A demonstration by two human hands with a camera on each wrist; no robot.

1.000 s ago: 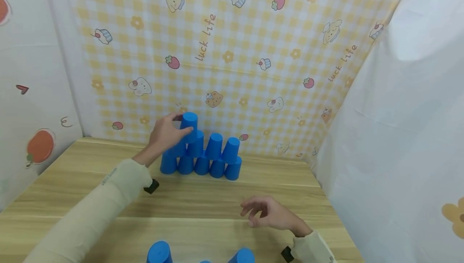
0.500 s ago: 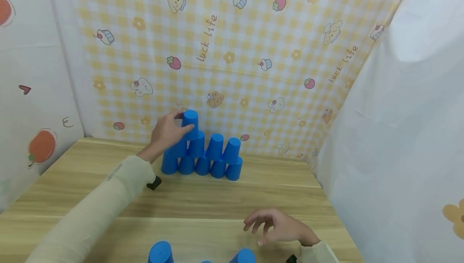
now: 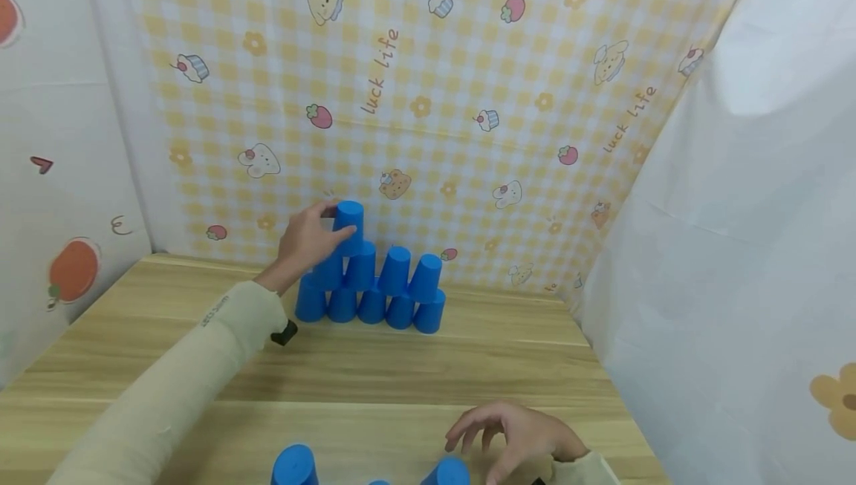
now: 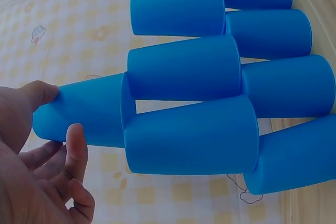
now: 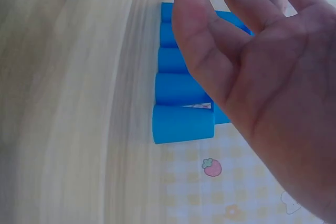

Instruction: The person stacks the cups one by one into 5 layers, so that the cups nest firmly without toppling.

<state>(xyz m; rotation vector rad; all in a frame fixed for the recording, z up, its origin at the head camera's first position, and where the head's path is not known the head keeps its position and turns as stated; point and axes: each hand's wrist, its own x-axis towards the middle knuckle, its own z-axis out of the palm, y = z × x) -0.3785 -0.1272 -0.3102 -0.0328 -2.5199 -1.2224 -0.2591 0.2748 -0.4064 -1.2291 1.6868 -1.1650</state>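
My left hand pinches an upside-down blue cup between thumb and fingers. In the left wrist view this held cup has its rim at the bases of two second-row cups, one being the end cup; whether its weight rests on them I cannot tell. Below stand a row of upside-down cups and a bottom row. Nearer me, my right hand hovers with loosely bent fingers, holding nothing, just above and right of a loose blue cup. Its palm covers part of the stack in the right wrist view.
Another blue cup stands at the near edge of view, with a sliver of one more between. The wooden table meets a checked cloth close behind the stack. A white sheet hangs at the right.
My right hand has come down and nearer me, toward the loose front cup. The left hand stays at the stack's top, its cup raised very slightly.
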